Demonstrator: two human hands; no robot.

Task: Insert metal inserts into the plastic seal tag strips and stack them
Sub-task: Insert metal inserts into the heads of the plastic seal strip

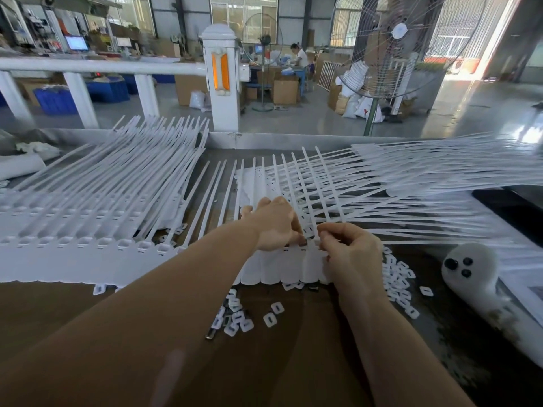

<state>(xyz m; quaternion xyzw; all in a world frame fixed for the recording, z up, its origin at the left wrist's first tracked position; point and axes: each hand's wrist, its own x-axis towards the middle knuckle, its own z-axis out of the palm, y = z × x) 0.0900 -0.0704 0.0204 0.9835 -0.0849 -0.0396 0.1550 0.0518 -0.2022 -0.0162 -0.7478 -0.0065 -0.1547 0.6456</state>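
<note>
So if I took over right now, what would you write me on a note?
Left hand: presses on the strip being worked on in front of you, fingers curled at its slots.
Right hand: pinches at the same slot row; what it pinches is too small to tell.
Loose inserts lie by the right wrist, more on the table nearer you.
Pile of strips on the left, another pile on the right.
Left: finish this strip's slots, then stack it.
</note>
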